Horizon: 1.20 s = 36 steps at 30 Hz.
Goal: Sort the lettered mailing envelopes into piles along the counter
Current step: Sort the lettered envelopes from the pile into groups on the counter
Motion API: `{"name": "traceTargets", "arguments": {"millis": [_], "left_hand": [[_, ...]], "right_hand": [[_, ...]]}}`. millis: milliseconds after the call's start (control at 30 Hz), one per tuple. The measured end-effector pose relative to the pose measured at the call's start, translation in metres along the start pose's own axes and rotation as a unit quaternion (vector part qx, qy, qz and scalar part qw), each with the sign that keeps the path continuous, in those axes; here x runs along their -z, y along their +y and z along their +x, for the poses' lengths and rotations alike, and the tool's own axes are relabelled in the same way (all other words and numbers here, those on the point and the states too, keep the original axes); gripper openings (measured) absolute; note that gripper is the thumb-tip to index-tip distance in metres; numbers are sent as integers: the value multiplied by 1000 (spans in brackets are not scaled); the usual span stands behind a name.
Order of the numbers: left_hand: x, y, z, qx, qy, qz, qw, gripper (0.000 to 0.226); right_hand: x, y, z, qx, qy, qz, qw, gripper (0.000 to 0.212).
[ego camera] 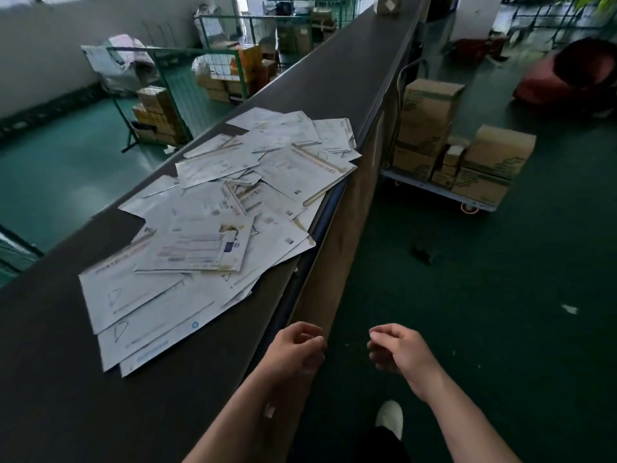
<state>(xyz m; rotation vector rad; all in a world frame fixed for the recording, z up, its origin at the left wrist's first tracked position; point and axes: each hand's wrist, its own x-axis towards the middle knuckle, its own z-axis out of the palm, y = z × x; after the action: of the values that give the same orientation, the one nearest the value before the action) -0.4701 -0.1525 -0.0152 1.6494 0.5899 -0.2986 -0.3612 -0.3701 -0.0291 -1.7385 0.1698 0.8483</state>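
- Head view: the mailing envelopes [220, 228] lie in one loose, overlapping heap on the dark desk [60, 379], some hanging over its near edge, so sorting looks barely begun.
- Nearest the person, at the heap's near end, two envelopes [133, 315] show a hand-drawn letter, possibly a D; likely the marks to sort by.
- The left hand [295, 350] hovers just off the desk's edge, near that end of the heap, fingers loosely curled, holding nothing.
- The right hand [397, 350] hangs farther from the heap, over the green floor [500, 312], likewise relaxed and without anything in it, probably poised to reach.
- Beyond the heap, the desk runs on bare, giving room for piles.
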Motion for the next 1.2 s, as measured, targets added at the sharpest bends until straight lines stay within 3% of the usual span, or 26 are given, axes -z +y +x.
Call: {"name": "traceTargets", "arguments": {"millis": [233, 433, 767, 933, 1067, 1200], "left_hand": [[-21, 90, 112, 15, -14, 0, 1000, 23], [11, 120, 198, 21, 69, -33, 997, 24], [61, 179, 365, 17, 152, -144, 978, 20], [85, 214, 450, 43, 150, 56, 986, 33], [84, 234, 504, 66, 210, 186, 957, 59], [69, 226, 538, 152, 214, 284, 922, 80]], "right_hand": [[62, -88, 117, -4, -11, -24, 1000, 11], [60, -183, 211, 3, -70, -79, 994, 11], [35, -321, 361, 44, -97, -251, 962, 10], [36, -380, 435, 68, -82, -225, 969, 10], [51, -390, 495, 24, -100, -234, 967, 8], [60, -391, 542, -8, -137, -245, 960, 8]]}}
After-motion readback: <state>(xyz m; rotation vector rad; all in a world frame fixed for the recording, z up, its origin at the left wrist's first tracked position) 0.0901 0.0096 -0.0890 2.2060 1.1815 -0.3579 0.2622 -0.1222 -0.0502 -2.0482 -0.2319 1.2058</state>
